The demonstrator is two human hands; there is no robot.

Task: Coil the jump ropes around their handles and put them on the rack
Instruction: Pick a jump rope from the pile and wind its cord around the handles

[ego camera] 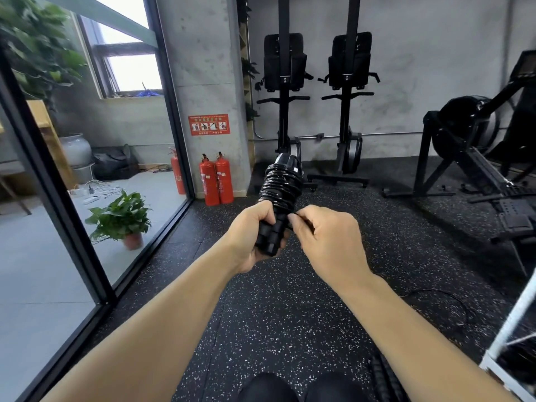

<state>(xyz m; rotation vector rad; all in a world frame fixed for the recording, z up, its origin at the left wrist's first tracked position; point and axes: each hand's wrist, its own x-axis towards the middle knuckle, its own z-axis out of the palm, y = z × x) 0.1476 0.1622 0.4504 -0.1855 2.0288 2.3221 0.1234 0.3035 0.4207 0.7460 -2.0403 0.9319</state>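
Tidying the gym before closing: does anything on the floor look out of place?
Yes: a loose black rope lies uncoiled on the floor at right, beside the white frame, a trip hazard.

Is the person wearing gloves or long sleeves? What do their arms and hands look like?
No gloves and no long sleeves. The left hand and right hand are bare. The left forearm and right forearm are bare too, right down to the picture's edge. No watch or bracelet shows at either wrist.
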